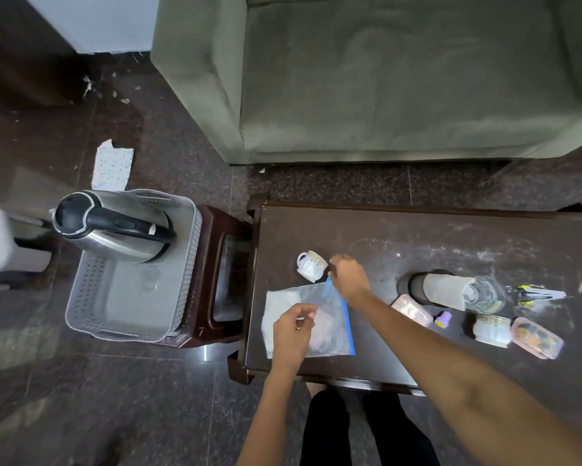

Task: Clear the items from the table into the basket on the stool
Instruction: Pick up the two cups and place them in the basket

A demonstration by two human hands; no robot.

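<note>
Fingers on bag, beside cup

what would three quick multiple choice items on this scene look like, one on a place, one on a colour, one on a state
1. Where is the kettle?
A. on the table
B. in the basket on the stool
C. on the sofa

2. What colour is the seal strip of the clear bag?
A. blue
B. red
C. green

3. What is the right hand doing?
A. hanging idle
B. pressing flat on the table
C. pinching the bag's corner

Answers: 1 B, the kettle stands in the grey basket at its far end. 2 A, a blue strip runs along the bag's right edge. 3 C, its fingers close on the bag's far corner by the white cup.
</note>
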